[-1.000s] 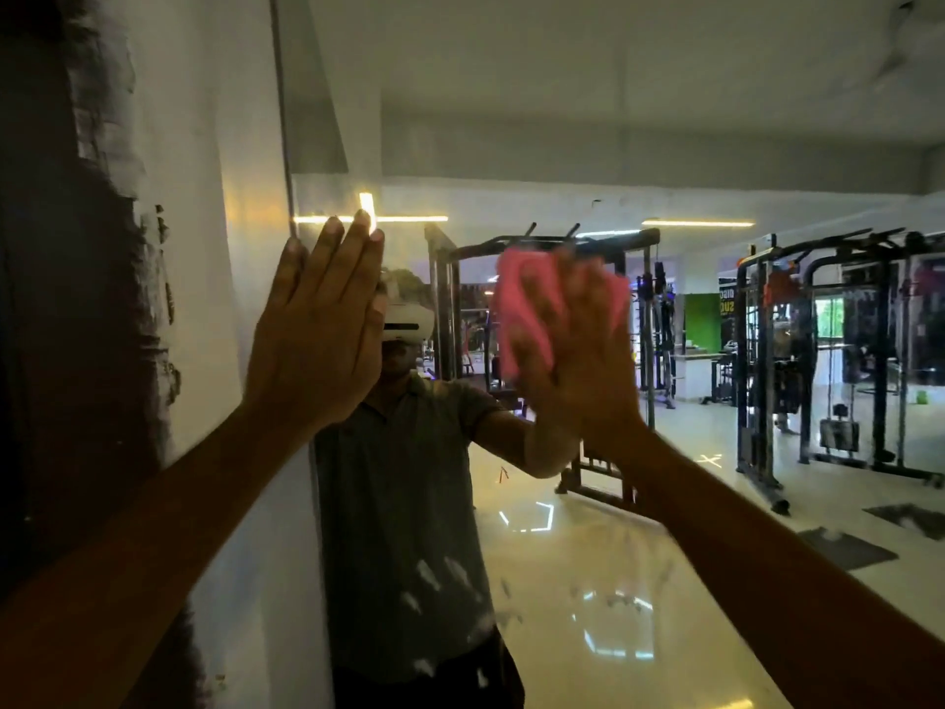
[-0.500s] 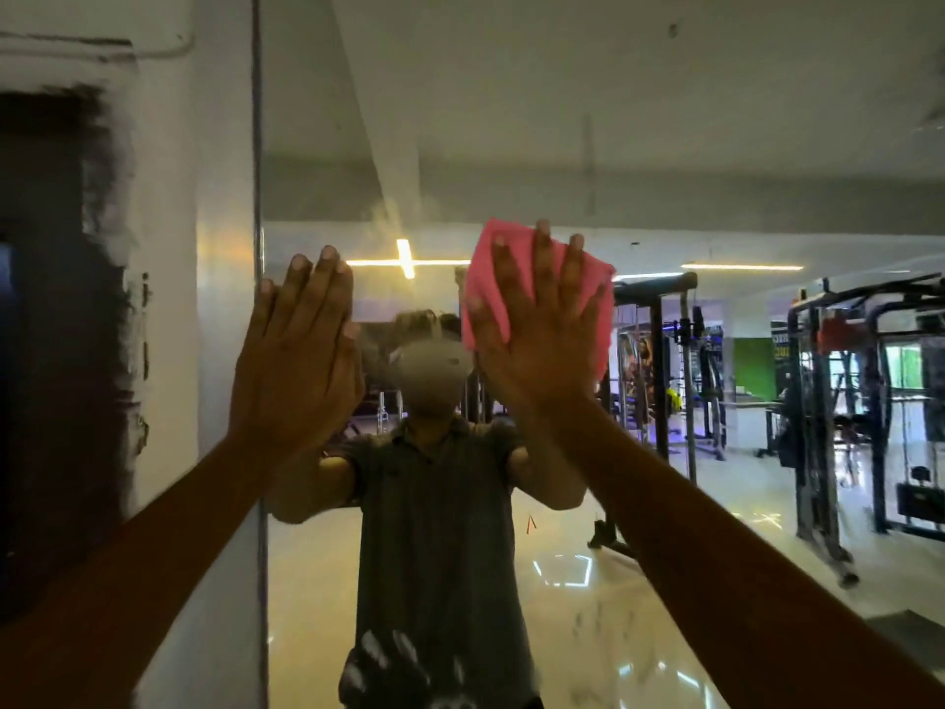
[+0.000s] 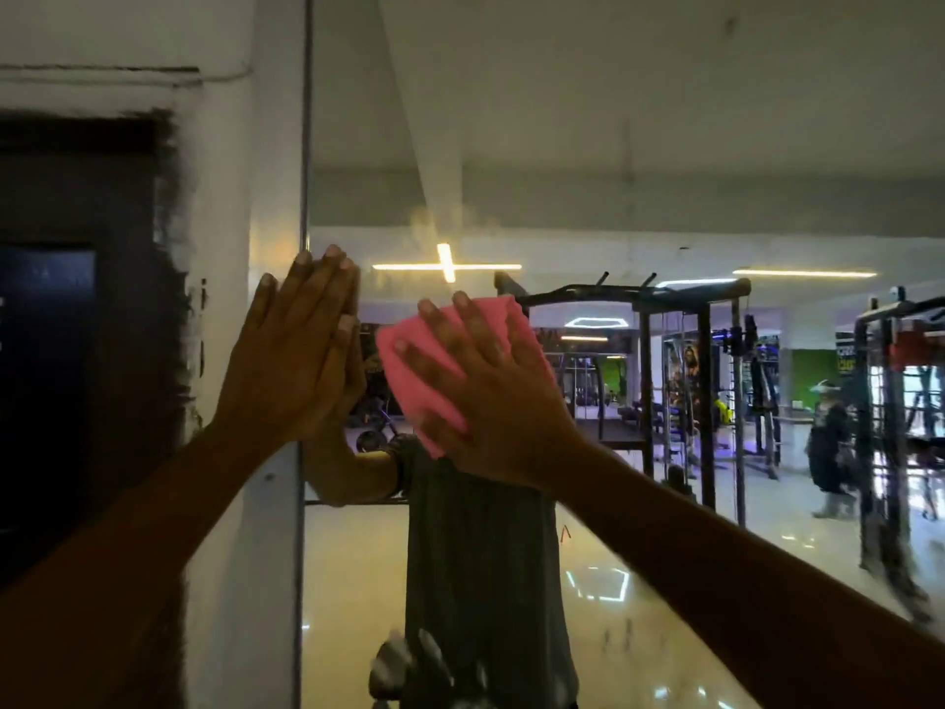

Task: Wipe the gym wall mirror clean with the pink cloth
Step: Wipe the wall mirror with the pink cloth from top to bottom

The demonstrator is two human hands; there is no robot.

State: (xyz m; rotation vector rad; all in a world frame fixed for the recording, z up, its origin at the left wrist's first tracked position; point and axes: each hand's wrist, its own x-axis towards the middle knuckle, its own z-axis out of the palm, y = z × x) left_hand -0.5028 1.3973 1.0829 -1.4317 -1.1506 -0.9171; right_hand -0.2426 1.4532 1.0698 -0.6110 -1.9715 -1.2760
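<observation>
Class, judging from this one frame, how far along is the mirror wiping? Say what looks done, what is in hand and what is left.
Done: nothing can be confirmed as clean from this view. In hand: the right hand presses the pink cloth flat on the mirror, while the left hand rests open at the mirror's left edge. Left: a hazy smudge above the cloth, and pale smears low on the glass.

dim room | my arms in shadow | ceiling strip lights (image 3: 446, 266) glare in mirror (image 3: 639, 145) | edges softly blurred
</observation>
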